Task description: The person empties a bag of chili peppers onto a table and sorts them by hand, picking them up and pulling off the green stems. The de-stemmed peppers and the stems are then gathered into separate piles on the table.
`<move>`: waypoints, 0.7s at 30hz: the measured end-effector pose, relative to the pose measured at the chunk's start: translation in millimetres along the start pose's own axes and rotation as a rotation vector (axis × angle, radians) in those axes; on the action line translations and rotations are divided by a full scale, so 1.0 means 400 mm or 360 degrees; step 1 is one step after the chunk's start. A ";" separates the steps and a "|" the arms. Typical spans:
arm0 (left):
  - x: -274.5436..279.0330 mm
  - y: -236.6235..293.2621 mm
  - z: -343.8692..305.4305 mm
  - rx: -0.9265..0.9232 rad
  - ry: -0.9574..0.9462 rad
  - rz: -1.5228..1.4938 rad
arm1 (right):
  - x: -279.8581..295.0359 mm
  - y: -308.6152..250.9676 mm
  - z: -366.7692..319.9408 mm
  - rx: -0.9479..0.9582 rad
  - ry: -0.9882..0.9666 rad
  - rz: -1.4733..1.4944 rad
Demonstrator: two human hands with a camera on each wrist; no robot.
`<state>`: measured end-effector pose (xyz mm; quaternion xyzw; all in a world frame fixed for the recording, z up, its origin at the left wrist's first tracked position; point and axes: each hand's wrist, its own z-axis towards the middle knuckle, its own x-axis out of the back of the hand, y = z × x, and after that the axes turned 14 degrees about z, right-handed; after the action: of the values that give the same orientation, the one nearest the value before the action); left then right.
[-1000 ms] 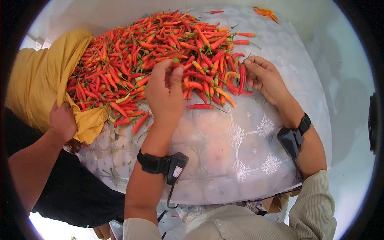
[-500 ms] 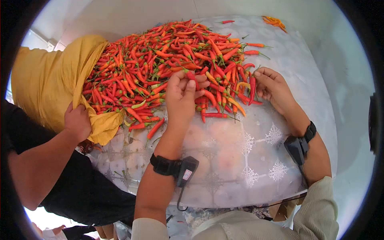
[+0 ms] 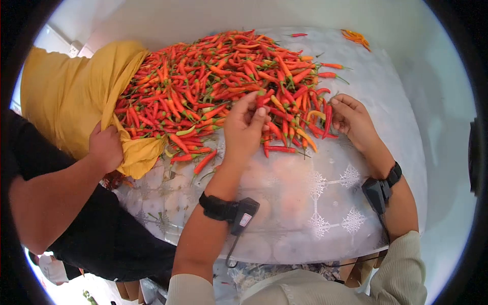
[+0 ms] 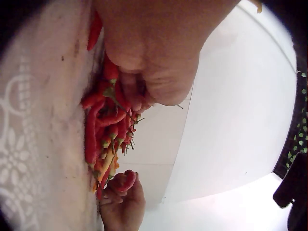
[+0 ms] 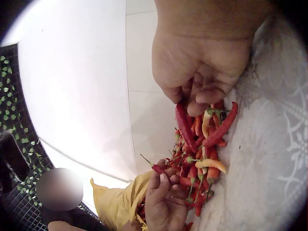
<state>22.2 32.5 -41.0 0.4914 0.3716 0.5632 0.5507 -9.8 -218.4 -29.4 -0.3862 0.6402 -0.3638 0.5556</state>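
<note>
A large heap of red and orange chili peppers [image 3: 193, 86] covers the table's back and left. My left hand [image 3: 245, 127], over the heap's front, pinches a red pepper [image 3: 261, 99] between thumb and fingers; in the right wrist view that pepper [image 5: 159, 168] has its green stem pointing outward. At the heap's right edge my right hand [image 3: 356, 122] holds a red pepper [image 3: 328, 119] by its stem end, the pepper hanging down. The right wrist view shows this pepper [image 5: 185, 127] under the fingertips of my right hand [image 5: 202, 72]. Curled fingers partly hide both grips.
Another person's hand [image 3: 105, 147] grips a yellow cloth sack [image 3: 76, 96] at the left, its mouth against the heap. A small bunch of orange peppers [image 3: 357, 38] lies at the back right. The table [image 3: 284, 218] has a patterned clear cover. A wall stands behind.
The head view has shifted, so the whole scene sits further right and lower than a second ago. My left hand's fingers have changed their hold around the red pepper.
</note>
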 end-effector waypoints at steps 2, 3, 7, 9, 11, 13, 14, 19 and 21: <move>0.000 0.000 -0.001 0.0039 -0.0027 0.0059 | 0.006 0.000 0.003 -0.0016 -0.0022 -0.0004; 0.002 0.014 0.000 0.0096 -0.0091 0.0129 | 0.006 -0.001 0.005 -0.0023 -0.0029 -0.0007; 0.011 0.007 0.001 0.0077 -0.0079 0.0097 | -0.005 -0.004 -0.003 0.0002 -0.0025 0.0031; 0.014 -0.004 0.005 0.0006 -0.0070 0.0112 | -0.007 -0.005 -0.006 -0.0002 -0.0001 0.0000; 0.004 -0.010 0.007 -0.0033 0.0000 0.0209 | -0.001 -0.005 -0.002 0.0009 -0.0019 -0.0038; 0.000 -0.018 0.009 -0.0071 -0.0019 0.0247 | 0.005 -0.001 0.000 0.0003 -0.0030 -0.0054; 0.000 -0.023 0.012 -0.0094 -0.0071 0.0233 | 0.007 0.000 0.002 -0.0005 -0.0034 -0.0054; -0.002 0.000 0.008 -0.0122 -0.0130 0.0301 | -0.002 0.000 0.000 0.0013 -0.0024 -0.0014; -0.003 0.021 0.004 -0.0136 -0.0130 0.0374 | -0.002 0.001 0.001 0.0003 0.0000 -0.0006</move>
<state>21.5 30.3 -32.6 0.5301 0.2643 0.6187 0.5161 -9.5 -217.6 -29.5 -0.3870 0.6392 -0.3655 0.5551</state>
